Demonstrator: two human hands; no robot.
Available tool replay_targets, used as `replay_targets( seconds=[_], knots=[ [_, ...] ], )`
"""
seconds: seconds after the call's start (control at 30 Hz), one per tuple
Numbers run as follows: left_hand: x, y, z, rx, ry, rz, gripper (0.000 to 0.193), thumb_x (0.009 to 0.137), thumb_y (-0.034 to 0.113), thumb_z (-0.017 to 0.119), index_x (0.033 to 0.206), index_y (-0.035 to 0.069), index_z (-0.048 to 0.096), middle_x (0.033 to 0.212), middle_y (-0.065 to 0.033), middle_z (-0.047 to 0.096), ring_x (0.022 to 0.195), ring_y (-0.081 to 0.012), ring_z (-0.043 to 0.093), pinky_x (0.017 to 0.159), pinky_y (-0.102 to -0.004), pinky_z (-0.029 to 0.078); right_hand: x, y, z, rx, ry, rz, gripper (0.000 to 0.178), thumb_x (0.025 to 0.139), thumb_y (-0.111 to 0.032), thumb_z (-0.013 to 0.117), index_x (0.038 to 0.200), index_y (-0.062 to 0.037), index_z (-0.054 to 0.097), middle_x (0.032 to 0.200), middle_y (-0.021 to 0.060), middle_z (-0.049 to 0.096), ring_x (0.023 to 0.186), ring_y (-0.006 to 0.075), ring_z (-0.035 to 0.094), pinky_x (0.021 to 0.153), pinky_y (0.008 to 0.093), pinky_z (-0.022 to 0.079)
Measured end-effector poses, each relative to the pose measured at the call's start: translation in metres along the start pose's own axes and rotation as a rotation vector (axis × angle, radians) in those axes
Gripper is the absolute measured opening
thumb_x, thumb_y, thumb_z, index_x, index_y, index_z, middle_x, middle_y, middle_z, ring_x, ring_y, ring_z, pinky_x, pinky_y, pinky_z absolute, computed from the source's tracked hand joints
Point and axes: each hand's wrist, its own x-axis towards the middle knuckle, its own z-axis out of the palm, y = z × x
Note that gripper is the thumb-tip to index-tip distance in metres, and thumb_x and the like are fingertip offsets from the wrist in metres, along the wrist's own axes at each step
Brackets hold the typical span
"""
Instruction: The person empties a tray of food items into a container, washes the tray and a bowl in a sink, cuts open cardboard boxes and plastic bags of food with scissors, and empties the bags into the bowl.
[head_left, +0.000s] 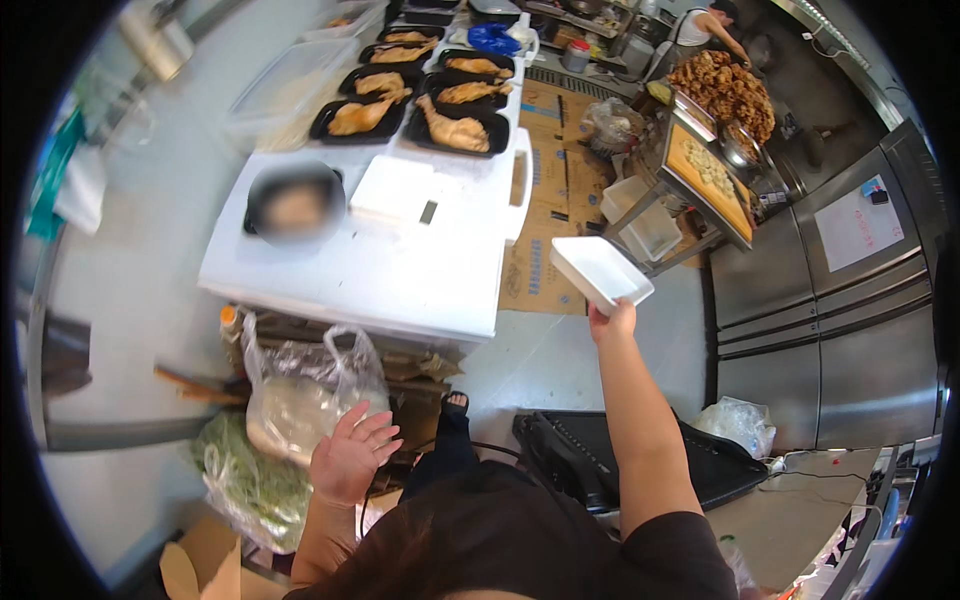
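My right hand (615,320) reaches forward, closed on the near edge of a shallow white rectangular tray (598,268). That tray is held in the air, right of a white tabletop (420,270), with nothing in it. Low on the left, my left hand (352,455) is open with its fingers spread, in front of a clear plastic bag (315,385); whether it touches the bag I cannot tell. On the tabletop lie several black trays with chicken legs (457,130). Nearer stand a black container (262,205), its contents blurred, and a flat white box-like thing (393,190).
A clear plastic bin (290,85) stands left of the trays. Bagged greens (250,480) sit at lower left. Flattened cardboard (545,190) covers part of the floor. At right are a cutting board (710,180) and steel cabinets (765,270); another person (695,30) works behind a brown food heap (725,90).
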Motion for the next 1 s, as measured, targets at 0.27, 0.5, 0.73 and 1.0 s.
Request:
replay_targets(
  seconds=[0.27,0.5,0.73,1.0],
  knots=[
    [0.207,-0.008,0.081,0.146,-0.236,-0.127,0.071,0.089,0.046,0.048,0.138,-0.003,0.032,0.130,-0.0250,0.048,0.119,-0.0363,0.048,0.104,-0.0477,0.034,0.066,-0.098,-0.040,-0.040,-0.021,0.107,0.045,0.091,-0.026,0.034,0.131,-0.0060,0.039,0.117,0.0155,0.052,0.098,0.0312,0.057,0.069,0.0322,0.055],
    [0.392,-0.060,0.128,0.305,-0.264,-0.264,0.061,0.094,0.042,0.045,0.134,-0.002,0.037,0.127,-0.0226,0.052,0.117,-0.0322,0.051,0.104,-0.0446,0.035,0.168,-0.166,-0.026,-0.225,-0.066,0.159,0.037,0.077,-0.012,0.044,0.112,0.0021,0.043,0.093,0.0177,0.055,0.072,0.0284,0.057,0.050,0.0364,0.048],
    [0.584,-0.115,0.218,0.380,0.037,-0.317,0.038,0.098,0.023,0.042,0.128,0.000,0.045,0.122,-0.0187,0.055,0.111,-0.0266,0.055,0.095,-0.0403,0.045,0.305,-0.227,0.105,-0.415,-0.239,0.412,0.036,0.073,-0.016,0.050,0.107,-0.0033,0.055,0.090,0.0108,0.061,0.077,0.0240,0.059,0.066,0.0358,0.051],
    [0.788,-0.116,0.255,0.450,0.195,-0.215,0.034,0.094,0.020,0.047,0.123,0.002,0.051,0.116,-0.0161,0.058,0.105,-0.0252,0.058,0.094,-0.0390,0.045,0.437,-0.296,0.320,-0.271,-0.573,0.457,0.039,0.072,-0.015,0.052,0.108,-0.0004,0.055,0.090,0.0109,0.064,0.077,0.0223,0.063,0.066,0.0338,0.054]
  ],
)
